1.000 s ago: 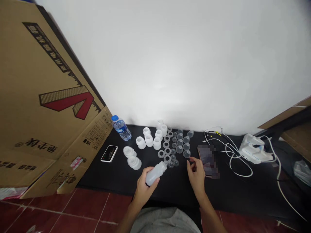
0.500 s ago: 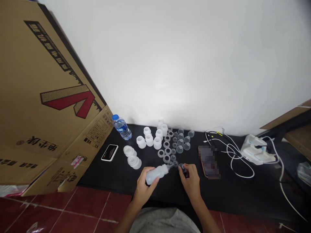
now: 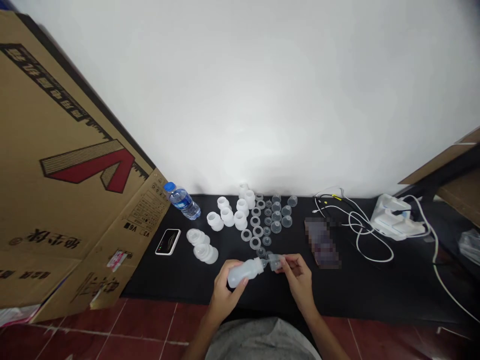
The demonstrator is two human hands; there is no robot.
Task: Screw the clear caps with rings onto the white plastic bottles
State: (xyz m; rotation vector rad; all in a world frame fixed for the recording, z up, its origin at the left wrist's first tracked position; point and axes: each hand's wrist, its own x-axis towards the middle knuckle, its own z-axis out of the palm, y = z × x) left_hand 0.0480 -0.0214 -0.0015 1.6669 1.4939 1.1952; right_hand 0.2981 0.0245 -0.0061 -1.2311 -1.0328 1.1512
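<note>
My left hand (image 3: 226, 290) is wrapped round a translucent white baby bottle (image 3: 243, 272), tilted with its nipple end to the right. Between the thumb and fingers of my right hand (image 3: 299, 280) is a clear dome cap (image 3: 275, 262), its open side facing the bottle and reaching over the nipple tip. Just beyond lie several white collar rings (image 3: 255, 243), small clear nipples (image 3: 267, 231) and more clear caps (image 3: 276, 227) in rows. Several white bottle bodies (image 3: 227, 216) stand behind them, and stacked white round parts (image 3: 202, 251) lie to the left.
A water bottle (image 3: 182, 201) and a white-framed device (image 3: 168, 242) are at the left, by a large cardboard box (image 3: 86, 200). To the right lie a phone (image 3: 322, 242), loose white cables (image 3: 360, 225) and a white charger unit (image 3: 395, 217) on the black table (image 3: 360, 295).
My right hand has lifted the clear cap from the table and brought it to the nipple end of the baby bottle. The view has shifted slightly.
</note>
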